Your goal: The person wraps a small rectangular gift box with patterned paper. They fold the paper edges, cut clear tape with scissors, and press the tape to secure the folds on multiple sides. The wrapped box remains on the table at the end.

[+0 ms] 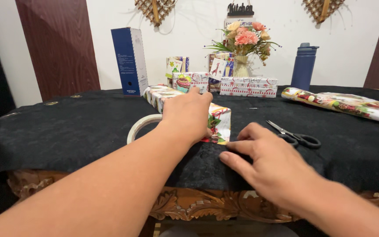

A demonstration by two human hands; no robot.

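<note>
I see one long rectangular box wrapped in white gift paper with red, green and multicoloured festive prints (218, 118) lying near the middle of the black cloth-covered table (66, 131), its near end facing me; my left hand (187, 115) lies on top of it, fingers curled down over the far side, pressing rather than lifting; my right hand (268, 169) rests flat on the cloth just beside the near end, fingers spread and holding nothing. Count: one roll of clear tape (139, 127), touching the box's left side; one pair of black-handled scissors (295, 136); one roll of printed wrapping paper (343, 104); about four smaller wrapped parcels (248, 86) at the rear.
</note>
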